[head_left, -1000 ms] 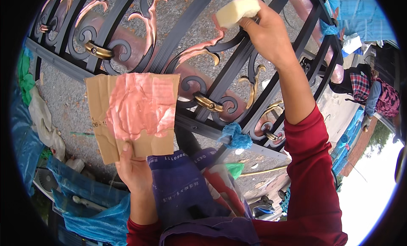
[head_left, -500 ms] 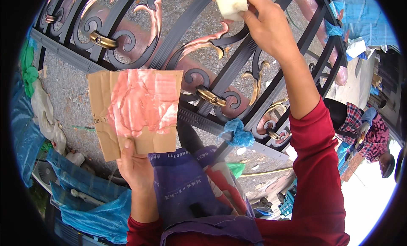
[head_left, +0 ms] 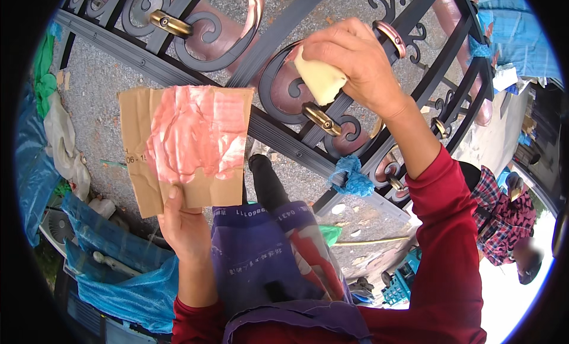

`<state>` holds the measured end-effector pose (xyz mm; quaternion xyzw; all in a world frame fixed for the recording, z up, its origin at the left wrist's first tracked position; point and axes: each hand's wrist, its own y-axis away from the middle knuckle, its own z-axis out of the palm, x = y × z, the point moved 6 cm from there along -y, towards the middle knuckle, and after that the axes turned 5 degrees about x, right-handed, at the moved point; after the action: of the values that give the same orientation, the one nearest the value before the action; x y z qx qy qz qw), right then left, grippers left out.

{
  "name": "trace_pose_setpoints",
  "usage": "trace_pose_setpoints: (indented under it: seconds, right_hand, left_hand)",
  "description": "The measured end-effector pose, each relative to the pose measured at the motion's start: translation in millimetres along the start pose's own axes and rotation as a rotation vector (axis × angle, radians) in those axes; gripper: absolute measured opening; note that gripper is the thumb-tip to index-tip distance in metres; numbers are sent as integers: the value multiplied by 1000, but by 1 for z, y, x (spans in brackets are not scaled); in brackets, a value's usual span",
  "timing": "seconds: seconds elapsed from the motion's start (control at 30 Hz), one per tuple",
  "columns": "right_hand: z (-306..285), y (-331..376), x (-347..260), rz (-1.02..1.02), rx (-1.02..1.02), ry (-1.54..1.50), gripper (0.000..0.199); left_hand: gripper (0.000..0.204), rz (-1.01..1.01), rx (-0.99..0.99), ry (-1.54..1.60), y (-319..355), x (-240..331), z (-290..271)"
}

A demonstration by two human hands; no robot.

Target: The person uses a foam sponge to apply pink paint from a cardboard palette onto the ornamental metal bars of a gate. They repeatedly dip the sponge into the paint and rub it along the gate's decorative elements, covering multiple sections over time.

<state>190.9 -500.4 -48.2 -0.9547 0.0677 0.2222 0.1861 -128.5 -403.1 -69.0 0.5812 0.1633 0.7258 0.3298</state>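
The left hand point(head_left: 185, 228) pinches the lower edge of a creased cardboard piece point(head_left: 184, 145) smeared with glossy pink paste. The right hand point(head_left: 355, 62) is closed around a pale, soft sponge point(head_left: 320, 78) (wedge-shaped), pressed against the black scrolled iron gate point(head_left: 278, 130).

The sponge point(head_left: 320, 78) is a pale yellow block, clamped in the right hand point(head_left: 355, 62) with only its lower end showing below the fingers. It presses against a dark scroll of the gate point(head_left: 278, 30), just above a brass fitting. The cardboard point(head_left: 184, 148) is a creased brown sheet, smeared with pink paint across its middle. The left hand point(head_left: 184, 225) grips its lower edge and holds it flat, facing up.
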Motion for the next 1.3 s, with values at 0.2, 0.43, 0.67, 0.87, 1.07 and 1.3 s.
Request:
trace_pose_setpoints:
  seconds: [0.2,0.43,0.67,0.87,1.07,1.3]
  right_hand:
    - [-15,3,-1,66,72,0,27]
    - [-10,15,9,178,57,65,36]
    - [-1,13,7,153,13,104,34]
    - [-8,17,1,171,30,93,34]
    - [-38,16,21,241,128,148,33]
    - [-16,9,9,169,-32,-24,31]
  left_hand:
    - [46,-27,50,13,-1,-2,-11]
    - [48,-22,76,11,-1,1,-8]
    - [52,-48,61,18,-5,-1,-15]
    - [52,-72,45,-12,-8,3,-16]
    - [51,-72,40,0,-8,1,-14]
    - [51,-91,21,14,-9,-2,-10]
